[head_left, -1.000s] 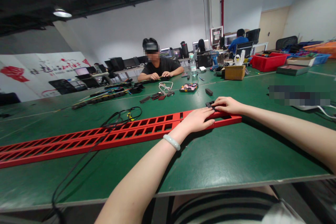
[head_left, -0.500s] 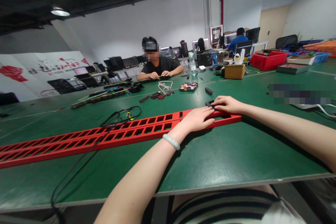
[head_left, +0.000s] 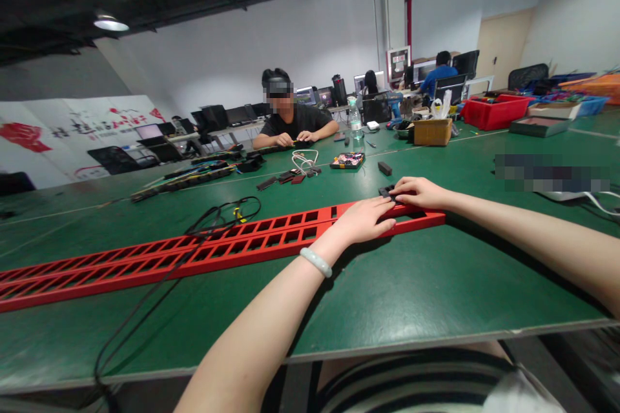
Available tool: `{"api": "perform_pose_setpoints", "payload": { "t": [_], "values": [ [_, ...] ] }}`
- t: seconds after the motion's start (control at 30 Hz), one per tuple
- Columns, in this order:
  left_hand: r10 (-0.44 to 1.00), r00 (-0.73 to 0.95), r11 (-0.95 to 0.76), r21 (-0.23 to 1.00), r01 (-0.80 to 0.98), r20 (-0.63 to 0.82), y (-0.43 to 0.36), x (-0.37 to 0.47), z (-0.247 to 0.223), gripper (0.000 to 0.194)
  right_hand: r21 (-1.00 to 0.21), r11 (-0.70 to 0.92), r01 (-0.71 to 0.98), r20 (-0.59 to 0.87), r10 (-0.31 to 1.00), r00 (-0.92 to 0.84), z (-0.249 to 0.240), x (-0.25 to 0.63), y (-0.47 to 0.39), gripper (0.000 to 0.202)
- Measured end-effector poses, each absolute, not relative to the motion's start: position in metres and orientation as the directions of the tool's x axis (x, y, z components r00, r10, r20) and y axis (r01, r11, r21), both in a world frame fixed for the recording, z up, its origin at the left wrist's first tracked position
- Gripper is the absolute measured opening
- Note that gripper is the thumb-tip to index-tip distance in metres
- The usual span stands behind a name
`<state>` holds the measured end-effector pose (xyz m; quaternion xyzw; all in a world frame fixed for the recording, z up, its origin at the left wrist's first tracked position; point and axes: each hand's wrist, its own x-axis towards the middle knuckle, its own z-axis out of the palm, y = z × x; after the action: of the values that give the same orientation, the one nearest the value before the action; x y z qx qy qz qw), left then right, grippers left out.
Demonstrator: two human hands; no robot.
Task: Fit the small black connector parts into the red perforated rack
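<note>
A long red slotted frame (head_left: 271,232) lies slantwise across the green table. Flat over its right part rests my left hand (head_left: 365,218), fingers stretched out and thumb apart; a pale bangle (head_left: 316,262) circles that wrist. The left fingertips reach a small black part (head_left: 386,191) at the frame's far edge. My right hand (head_left: 420,192) has its fingers curled on this same part, which they partly cover. Whether the part sits in the frame or on it, I cannot tell.
Black cable (head_left: 177,264) crosses the frame and hangs over the near edge. Beyond are a black block (head_left: 384,168), a small tray of parts (head_left: 347,160), a bottle (head_left: 356,122) and a red bin (head_left: 496,111). Opposite sits a person (head_left: 295,119), hands on the table.
Both my hands keep their places on the frame and the black part. The person opposite has shifted their hands slightly.
</note>
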<state>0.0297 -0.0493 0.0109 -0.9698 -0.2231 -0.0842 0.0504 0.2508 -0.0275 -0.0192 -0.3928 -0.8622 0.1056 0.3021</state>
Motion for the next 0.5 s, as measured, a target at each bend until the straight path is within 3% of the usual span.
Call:
{"api": "perform_pose_setpoints", "payload": {
  "t": [0.5],
  "values": [
    [0.418, 0.889, -0.898, -0.067, 0.436, 0.187, -0.0490, 0.0290, 0.0103, 0.047, -0.437, 0.657, 0.614, 0.427, 0.752, -0.501, -0.0187, 0.2502, -0.0278, 0.029]
  ]
}}
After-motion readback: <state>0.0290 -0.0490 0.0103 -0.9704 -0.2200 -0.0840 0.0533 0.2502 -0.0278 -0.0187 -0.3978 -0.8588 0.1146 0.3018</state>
